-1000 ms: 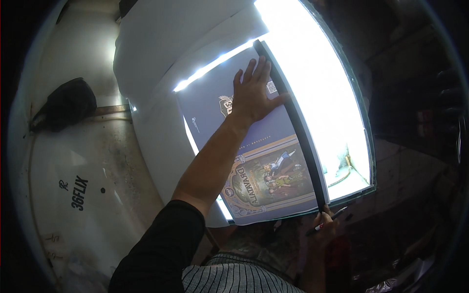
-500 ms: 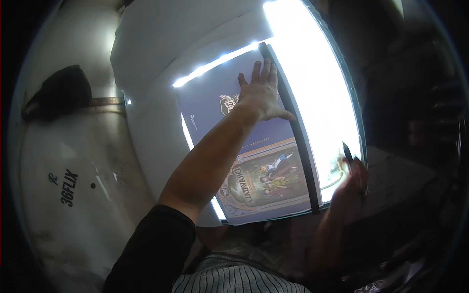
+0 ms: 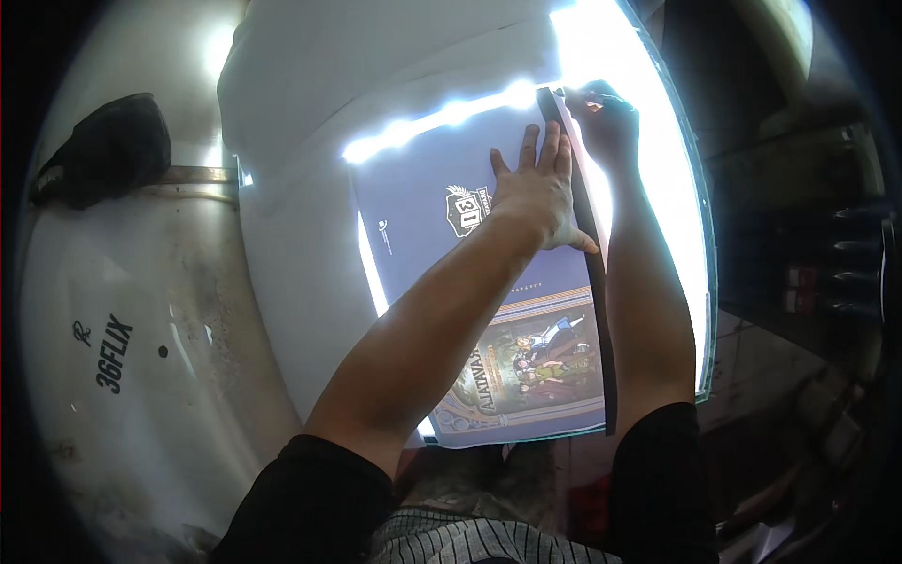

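A blue printed sheet (image 3: 404, 188) with a white emblem and a coloured illustration lies on a brightly lit glass panel (image 3: 611, 47). Along its right edge runs a dark flat strip (image 3: 606, 367), like a straightedge. My left hand (image 3: 537, 197) rests spread on the sheet and strip, its fingertips and thumb pressing near the dark edge. At the far end of the strip, my right hand (image 3: 609, 127) grips a slim dark pen-like tool (image 3: 561, 92), its tip beside the strip. The fingers cover most of this tool, so whether it is a pen or a knife cannot be told.
White sheeting (image 3: 310, 85) spreads around the panel's left and far sides. Further left are a pale curved surface (image 3: 141, 329) and a black-covered object (image 3: 113, 150) with a bar. A glass edge (image 3: 705, 273) bounds the panel on the right.
My right hand has moved from the panel's near right corner up to the strip's far end, still holding the dark tool. My left hand stays spread; the whole view has shifted slightly.
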`<action>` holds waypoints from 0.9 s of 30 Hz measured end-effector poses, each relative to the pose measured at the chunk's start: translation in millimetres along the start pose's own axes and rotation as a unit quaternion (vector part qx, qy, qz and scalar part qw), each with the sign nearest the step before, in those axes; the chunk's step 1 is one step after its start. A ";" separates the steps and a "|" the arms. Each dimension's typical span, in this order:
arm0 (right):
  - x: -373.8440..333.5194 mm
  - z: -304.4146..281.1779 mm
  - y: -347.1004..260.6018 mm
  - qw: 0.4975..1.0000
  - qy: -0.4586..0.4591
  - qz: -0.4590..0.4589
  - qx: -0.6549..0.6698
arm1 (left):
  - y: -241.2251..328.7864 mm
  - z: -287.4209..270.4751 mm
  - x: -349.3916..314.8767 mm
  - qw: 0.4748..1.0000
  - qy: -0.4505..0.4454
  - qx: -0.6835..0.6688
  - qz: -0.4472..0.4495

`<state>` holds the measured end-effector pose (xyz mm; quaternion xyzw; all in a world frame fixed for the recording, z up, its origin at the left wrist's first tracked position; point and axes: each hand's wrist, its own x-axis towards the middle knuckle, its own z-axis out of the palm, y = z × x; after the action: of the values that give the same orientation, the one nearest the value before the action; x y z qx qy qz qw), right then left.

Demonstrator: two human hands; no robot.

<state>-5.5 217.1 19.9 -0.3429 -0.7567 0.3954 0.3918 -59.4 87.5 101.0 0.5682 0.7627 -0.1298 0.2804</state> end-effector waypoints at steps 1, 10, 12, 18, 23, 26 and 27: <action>-0.2 0.4 0.1 1.000 0.000 -0.001 0.005 | -1.0 1.3 -0.9 1.000 0.007 -0.002 0.004; -93.4 -74.5 -16.7 0.991 -0.091 0.098 -0.020 | 5.2 18.1 8.3 1.000 0.008 0.025 0.005; -129.0 -106.7 -18.5 0.987 -0.121 -0.050 -0.090 | 4.4 25.2 16.4 0.999 0.046 0.020 -0.006; -263.1 -190.5 -67.3 0.980 -0.103 0.168 -0.001 | -0.3 26.1 17.3 0.995 0.096 0.009 -0.013; -360.2 -267.8 -110.9 0.957 -0.182 0.180 -0.136 | 3.1 30.4 21.8 0.995 0.104 -0.006 -0.004; -392.5 -280.4 -121.4 0.958 -0.134 0.168 -0.189 | 0.2 35.8 23.2 0.995 0.100 -0.005 -0.002; -398.7 -275.8 -123.4 0.948 -0.063 0.245 -0.192 | -1.4 35.9 23.9 0.995 0.103 -0.001 -0.001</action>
<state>389.5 -78.1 103.5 -0.5608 -0.7339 0.3476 0.1614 -55.3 87.6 58.1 0.5778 0.7880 -0.0700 0.2007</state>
